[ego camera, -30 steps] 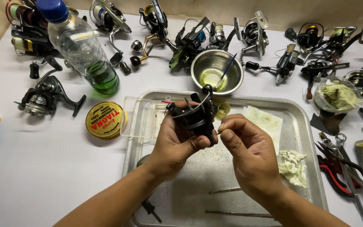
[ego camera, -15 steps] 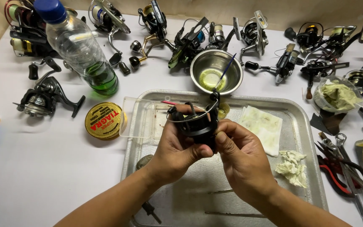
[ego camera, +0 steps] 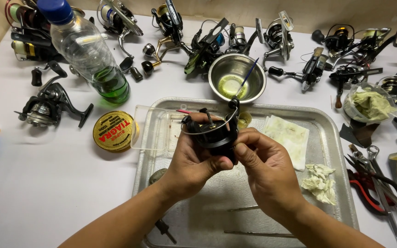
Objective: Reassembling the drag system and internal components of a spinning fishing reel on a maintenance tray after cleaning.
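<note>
My left hand (ego camera: pixel 190 163) and my right hand (ego camera: pixel 266 172) both grip a black fishing reel rotor with its wire bail arm (ego camera: pixel 213 131), held above a metal tray (ego camera: pixel 341 183). The left hand cups it from below and behind. Fingers of the right hand pinch its right side near the bail hinge. Under the hands on the tray lie thin metal rods (ego camera: pixel 258 233) and a small dark part (ego camera: pixel 158 174). A clear plastic lid (ego camera: pixel 155 131) rests at the tray's left rim, with a small yellow blob (ego camera: pixel 244 120) just past the reel.
A steel bowl (ego camera: pixel 236 78) with yellowish liquid and a brush stands behind the tray. Several fishing reels (ego camera: pixel 47 105) line the back and left. A plastic bottle (ego camera: pixel 88 53), a yellow line spool (ego camera: pixel 113 131), stained cloths (ego camera: pixel 286 135), a grease tub (ego camera: pixel 368 103) and pliers (ego camera: pixel 373 183) sit around.
Both hands with the reel part have shifted slightly left and down toward me, and the part has turned a little in my grip. Everything else lies as before.
</note>
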